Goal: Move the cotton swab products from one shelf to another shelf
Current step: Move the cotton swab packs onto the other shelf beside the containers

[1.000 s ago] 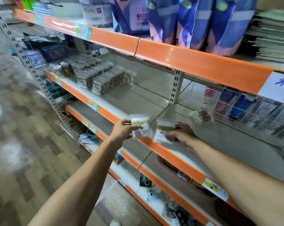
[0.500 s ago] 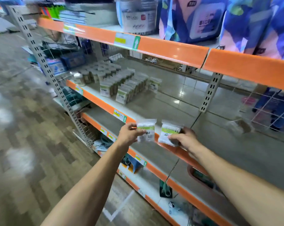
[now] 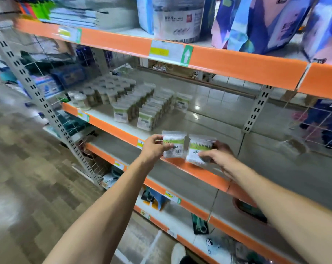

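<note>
The left hand [image 3: 154, 147] pinches a small clear plastic packet of cotton swabs with a green-and-white label [image 3: 173, 144] by its left edge, thumb in front and fingers curled behind. The right hand [image 3: 217, 155] grips a second, matching swab packet [image 3: 198, 149] from its right side, thumb across the lower front. Both packets are upright, side by side and nearly touching, held in the air just above the orange front edge of a grey metal shelf [image 3: 199, 173]. Both bare forearms reach forward and up. Farther left on that shelf stand rows of similar green-labelled swab packs [image 3: 142, 109]. The floor [image 3: 28, 178] is grey wood-pattern.
</note>
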Tool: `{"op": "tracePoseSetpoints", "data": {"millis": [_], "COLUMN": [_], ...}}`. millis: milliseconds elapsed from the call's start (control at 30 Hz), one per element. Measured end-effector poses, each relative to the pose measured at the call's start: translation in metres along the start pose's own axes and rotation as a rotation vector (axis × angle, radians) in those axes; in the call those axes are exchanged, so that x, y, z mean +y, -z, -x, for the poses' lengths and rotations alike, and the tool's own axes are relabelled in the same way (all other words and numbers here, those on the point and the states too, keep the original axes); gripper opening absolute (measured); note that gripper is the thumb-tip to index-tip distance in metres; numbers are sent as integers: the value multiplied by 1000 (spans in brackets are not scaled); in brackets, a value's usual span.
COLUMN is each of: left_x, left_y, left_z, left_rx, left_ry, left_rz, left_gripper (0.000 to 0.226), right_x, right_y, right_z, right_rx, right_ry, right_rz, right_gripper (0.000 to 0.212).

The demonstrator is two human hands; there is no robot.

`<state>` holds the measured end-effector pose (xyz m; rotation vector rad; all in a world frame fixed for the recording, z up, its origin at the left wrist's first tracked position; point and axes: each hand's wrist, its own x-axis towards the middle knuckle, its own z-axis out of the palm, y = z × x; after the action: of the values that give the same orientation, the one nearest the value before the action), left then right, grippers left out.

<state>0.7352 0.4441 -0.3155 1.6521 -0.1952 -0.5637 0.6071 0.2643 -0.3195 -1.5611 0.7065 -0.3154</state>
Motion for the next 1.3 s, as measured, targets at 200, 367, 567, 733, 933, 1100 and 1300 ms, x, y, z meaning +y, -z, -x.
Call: {"op": "tracePoseSetpoints", "data": {"millis": [200,367,567,733,933,1100,1300], "left_x": [9,17,28,33,34,27,38], "left_y": [-1,-6,-25,-31,-40,-49,-59], "left_z": [-52,-95,-144,-157,-184,-216,-226], "left_rx": [-29,-32,66,109,95,40,93], "left_ry": [-92,-163,-196,-278,-402,-470,-431], "left_rz": [-118,-189,-419,-513,-616,-556,-454], "left_gripper": [28,30,10,27,15,19,10], "right_x": [-6,-8,-7,-5,-4,-3,3], "right_y": [-5,-12,-7,-11,-22,-29,-33], "right_z": [-45,-68,-86,-94,-107,-115,-117], "right_rx": [9,53,58,44,73,84,103], "right_ry": [15,26,24,11,74,99,110], "right_rz": [61,100,143,147,155,106,89], "right_gripper": [38,28,33,42,40,40,43]}}
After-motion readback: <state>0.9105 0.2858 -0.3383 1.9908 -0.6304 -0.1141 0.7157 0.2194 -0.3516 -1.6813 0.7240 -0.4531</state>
